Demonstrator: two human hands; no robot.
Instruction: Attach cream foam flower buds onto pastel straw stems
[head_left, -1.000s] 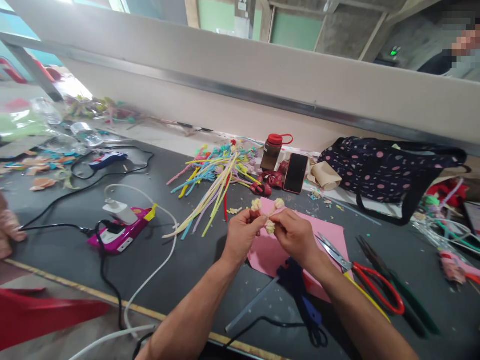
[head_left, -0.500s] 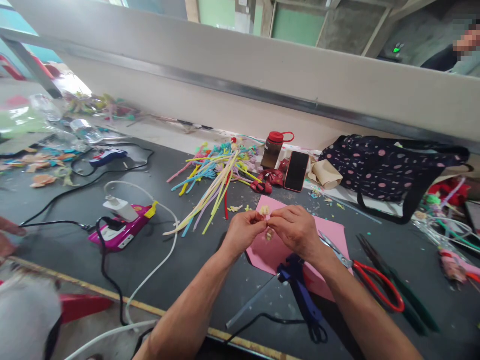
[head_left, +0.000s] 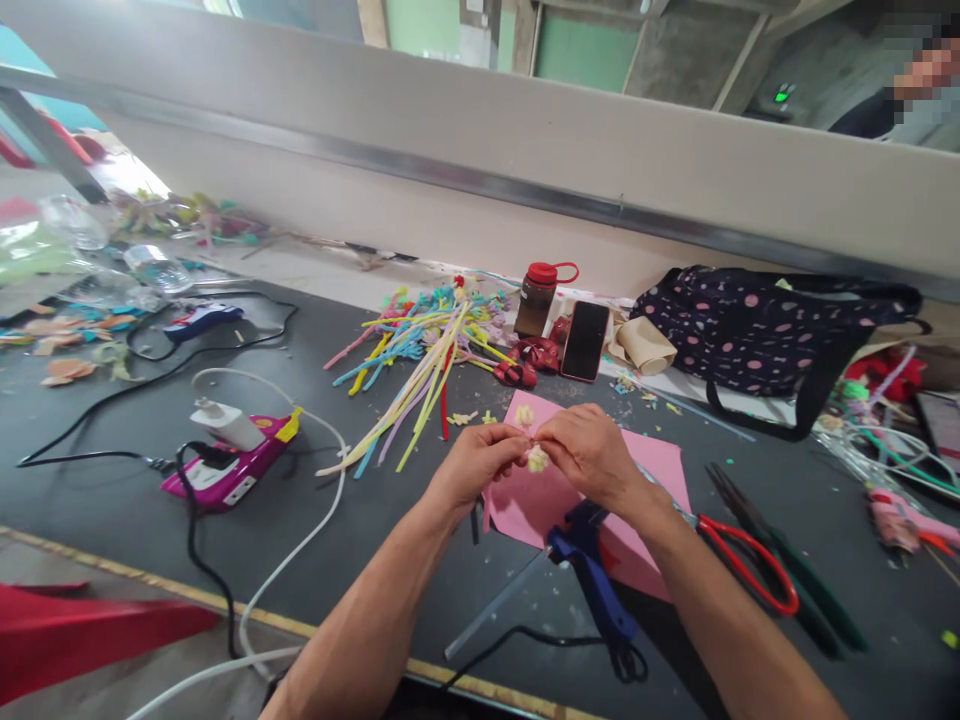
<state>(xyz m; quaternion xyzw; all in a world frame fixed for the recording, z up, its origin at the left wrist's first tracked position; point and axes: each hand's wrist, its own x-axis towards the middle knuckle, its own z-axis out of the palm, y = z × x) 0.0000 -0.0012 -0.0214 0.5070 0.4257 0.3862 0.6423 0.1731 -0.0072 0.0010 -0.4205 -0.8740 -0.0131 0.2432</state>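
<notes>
Over a pink sheet, my left hand and my right hand meet, fingertips pinched together. Between them is a small craft piece with pale yellow fuzzy tufts, one above the fingertips and one below. Its middle is hidden by the fingers. Just under my right hand lies a blue hot glue gun with a clear glue stick sticking out of its back. Scissors with red handles rest partly beneath my right forearm.
Colourful pipe cleaners are heaped behind my hands. Further back stand a red-capped bottle, a phone and a dark patterned bag. Green-handled pliers lie right. A purple power strip with trailing cords sits left.
My hands have turned the craft piece slightly, so its lower yellow tuft shows more clearly. The other person's hand at the left edge has gone out of view.
</notes>
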